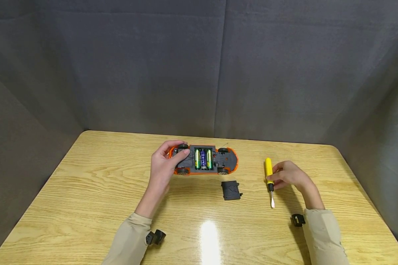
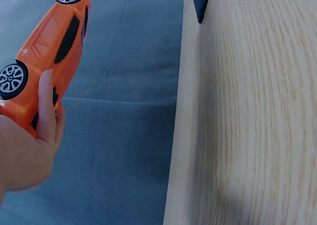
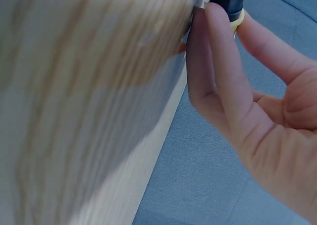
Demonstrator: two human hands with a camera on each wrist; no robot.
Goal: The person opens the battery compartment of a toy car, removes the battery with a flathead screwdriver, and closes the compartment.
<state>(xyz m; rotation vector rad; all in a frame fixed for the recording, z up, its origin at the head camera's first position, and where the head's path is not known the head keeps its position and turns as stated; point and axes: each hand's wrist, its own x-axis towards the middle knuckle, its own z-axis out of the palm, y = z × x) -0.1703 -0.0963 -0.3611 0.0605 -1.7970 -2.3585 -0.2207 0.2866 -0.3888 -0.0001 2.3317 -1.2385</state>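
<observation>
- Beige left sleeve (image 1: 129,237): nearer the body than the left hand, with a small black wrist piece (image 1: 156,237) on its inner side.
- Left hand (image 1: 161,164), one: holding the toy car by its left end, thumb laid across the underside, fingers against the orange body.
- Toy car (image 1: 226,159), orange with black wheels: in the left hand and reaching out to its right, turned bottom up; the left wrist view shows it against the cloth, apart from the table edge.
- Batteries (image 1: 203,159), three: side by side in the car's uncovered bay, just right of the left thumb; two green, a purple one between.
- Black cover (image 1: 231,190), one: flat on the table, between the two hands, right of the left hand and nearer the body.
- Screwdriver (image 1: 270,187), yellow handle, flat tip: at the right hand's fingertips, tip towards the body; whether it is lifted cannot be told.
- Right hand (image 1: 289,174), one: pinching the screwdriver low on the handle between thumb and fingers.
- Beige right sleeve (image 1: 325,235): behind the right hand.
- Table (image 1: 86,198), wood-grained: beneath both hands.
- Cloth (image 1: 152,73), dark grey: beyond both hands.
</observation>
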